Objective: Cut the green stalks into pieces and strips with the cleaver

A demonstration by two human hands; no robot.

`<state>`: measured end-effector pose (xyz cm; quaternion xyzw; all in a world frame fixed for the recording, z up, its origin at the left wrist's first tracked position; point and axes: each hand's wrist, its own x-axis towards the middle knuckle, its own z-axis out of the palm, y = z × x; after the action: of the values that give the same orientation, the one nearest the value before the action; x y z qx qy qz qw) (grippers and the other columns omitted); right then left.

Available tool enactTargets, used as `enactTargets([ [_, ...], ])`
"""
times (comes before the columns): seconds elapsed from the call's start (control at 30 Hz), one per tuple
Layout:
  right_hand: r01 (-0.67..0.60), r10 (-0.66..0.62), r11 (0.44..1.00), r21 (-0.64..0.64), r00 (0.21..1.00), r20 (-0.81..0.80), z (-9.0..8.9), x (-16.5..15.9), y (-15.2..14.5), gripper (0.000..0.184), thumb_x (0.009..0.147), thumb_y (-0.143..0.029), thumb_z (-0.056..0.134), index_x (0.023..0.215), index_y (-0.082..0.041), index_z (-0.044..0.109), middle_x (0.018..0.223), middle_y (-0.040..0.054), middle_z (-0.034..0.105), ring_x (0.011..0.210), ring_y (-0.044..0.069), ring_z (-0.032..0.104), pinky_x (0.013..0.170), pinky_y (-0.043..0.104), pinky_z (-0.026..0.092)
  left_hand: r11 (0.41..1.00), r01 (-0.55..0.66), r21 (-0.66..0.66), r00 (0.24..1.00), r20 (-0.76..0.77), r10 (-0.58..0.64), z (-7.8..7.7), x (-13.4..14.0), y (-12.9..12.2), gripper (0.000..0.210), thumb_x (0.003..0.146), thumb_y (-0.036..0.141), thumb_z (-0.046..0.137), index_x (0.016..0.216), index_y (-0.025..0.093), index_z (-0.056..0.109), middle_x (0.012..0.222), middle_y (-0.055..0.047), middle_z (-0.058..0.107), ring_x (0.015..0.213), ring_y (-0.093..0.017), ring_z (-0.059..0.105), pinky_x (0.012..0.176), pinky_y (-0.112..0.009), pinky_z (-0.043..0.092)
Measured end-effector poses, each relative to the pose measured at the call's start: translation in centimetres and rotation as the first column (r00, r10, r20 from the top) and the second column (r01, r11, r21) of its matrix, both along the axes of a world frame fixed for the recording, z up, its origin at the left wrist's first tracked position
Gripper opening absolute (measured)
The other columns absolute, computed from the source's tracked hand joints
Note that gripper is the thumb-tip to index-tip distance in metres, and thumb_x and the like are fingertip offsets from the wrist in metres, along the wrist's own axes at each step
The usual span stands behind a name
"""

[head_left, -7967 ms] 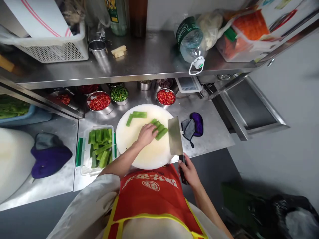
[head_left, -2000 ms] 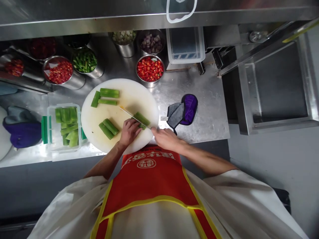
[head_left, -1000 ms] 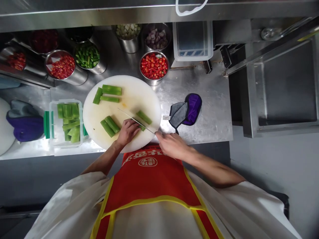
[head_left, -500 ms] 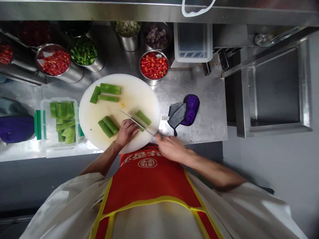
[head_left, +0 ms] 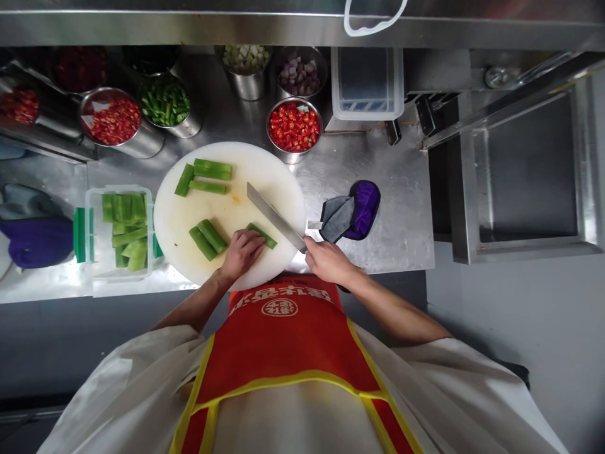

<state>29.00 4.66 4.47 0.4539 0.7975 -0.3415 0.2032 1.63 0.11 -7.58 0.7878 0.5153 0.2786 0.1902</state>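
My right hand [head_left: 328, 260] grips the handle of a knife [head_left: 275, 217]. Its broad blade slants up and left above the right part of a round white cutting board [head_left: 250, 164], its flat side showing. With bent fingers, my left hand [head_left: 243, 253] presses on a green vegetable strip [head_left: 263, 236] left of the blade. Two thick green pieces [head_left: 207, 238] lie beside that hand. Farther back on the board are three more green pieces [head_left: 212, 169]. Whether the blade touches the board, I cannot tell.
Left of the board stands a clear plastic box [head_left: 97, 252] of green pieces. Behind are metal pots of chopped red chillies [head_left: 293, 128], green chillies [head_left: 165, 101] and diced vegetables. A purple and grey cloth [head_left: 362, 210] lies right. A metal shelf [head_left: 283, 28] overhangs the back.
The knife has shifted right and up, turning from edge-on to show its flat side. The green strip beyond the blade no longer shows separately; one lies at my left fingers, which stay nearly in place.
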Motion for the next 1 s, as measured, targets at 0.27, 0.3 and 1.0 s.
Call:
enactTargets([
  [0.27, -0.069, 0.067, 0.997, 0.031, 0.997, 0.046, 1.0, -0.8, -0.1, 0.033, 0.096, -0.017, 0.039, 0.127, -0.014, 0.048, 0.107, 0.0156, 0.074, 0.097, 0.031, 0.072, 0.079, 0.037, 0.048, 1.000, -0.011, -0.018, 1.000, -0.014, 0.011, 0.1, 1.2, 2.2, 0.022, 0.097, 0.038, 0.060, 0.104, 0.023, 0.074, 0.108, -0.010, 0.069, 0.111, -0.026, 0.055, 0.097, -0.046, 0.050],
  [0.3, -0.071, 0.070, 0.997, 0.031, 0.996, 0.047, 1.2, -0.8, -0.2, 0.033, 0.096, -0.017, 0.039, 0.128, -0.014, 0.048, 0.106, 0.0158, 0.074, 0.097, 0.031, 0.072, 0.079, 0.037, 0.048, 1.000, 0.001, -0.019, 1.000, -0.012, -0.002, 0.1, 1.2, 2.2, 0.023, 0.097, 0.039, 0.060, 0.104, 0.022, 0.074, 0.109, -0.011, 0.068, 0.112, -0.026, 0.055, 0.098, -0.046, 0.049],
  [1.0, -0.089, 0.089, 0.996, -0.007, 0.992, 0.093, 3.9, -0.7, -2.4, 0.031, 0.097, -0.013, 0.036, 0.126, -0.012, 0.049, 0.103, 0.0183, 0.075, 0.095, 0.033, 0.073, 0.078, 0.037, 0.048, 0.997, 0.074, 0.015, 0.997, 0.032, -0.075, -0.1, 1.2, 2.8, 0.026, 0.091, 0.042, 0.069, 0.111, 0.025, 0.067, 0.111, -0.008, 0.064, 0.113, -0.025, 0.056, 0.098, -0.049, 0.052],
])
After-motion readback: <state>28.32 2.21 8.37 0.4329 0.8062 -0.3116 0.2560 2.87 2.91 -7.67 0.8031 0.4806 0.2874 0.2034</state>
